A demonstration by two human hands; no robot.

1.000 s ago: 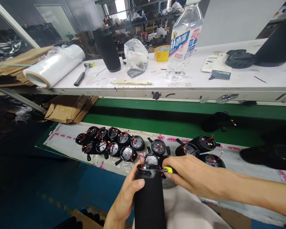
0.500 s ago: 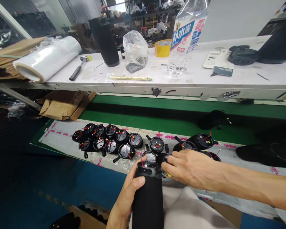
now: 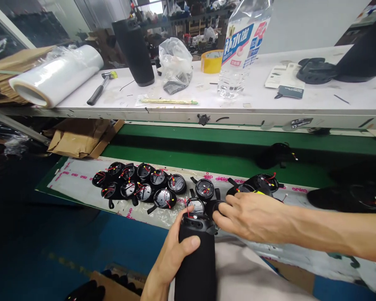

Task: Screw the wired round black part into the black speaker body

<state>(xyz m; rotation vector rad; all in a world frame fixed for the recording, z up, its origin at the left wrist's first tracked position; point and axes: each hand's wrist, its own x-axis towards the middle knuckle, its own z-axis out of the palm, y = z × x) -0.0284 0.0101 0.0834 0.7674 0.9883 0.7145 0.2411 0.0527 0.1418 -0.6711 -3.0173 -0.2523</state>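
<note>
My left hand (image 3: 175, 255) is wrapped round a black, fabric-covered cylindrical speaker (image 3: 196, 267), held upright with its open end up. Its thumb lies on the front; the index finger reaches the rim, where a short red wire (image 3: 191, 214) shows. Just right of that rim is my right hand (image 3: 238, 213), its fingers pinched together by the speaker's dark strap. A yellow piece (image 3: 265, 192) of some tool sticks out behind the right hand; the rest is hidden by it. Beyond the hands stand similar speakers (image 3: 204, 189) with red wires on top.
Several more speakers (image 3: 164, 198) stand at left on a printed sheet (image 3: 72, 173) over the green bench (image 3: 163, 144). The white shelf (image 3: 181, 90) above carries a water bottle (image 3: 238, 54), yellow tape (image 3: 211, 62), a hammer (image 3: 100, 88) and a film roll (image 3: 59, 77).
The yellow piece showed below my right fingers and now shows above the back of the hand. My left thumb has slid slightly right on the speaker. The view has shifted slightly.
</note>
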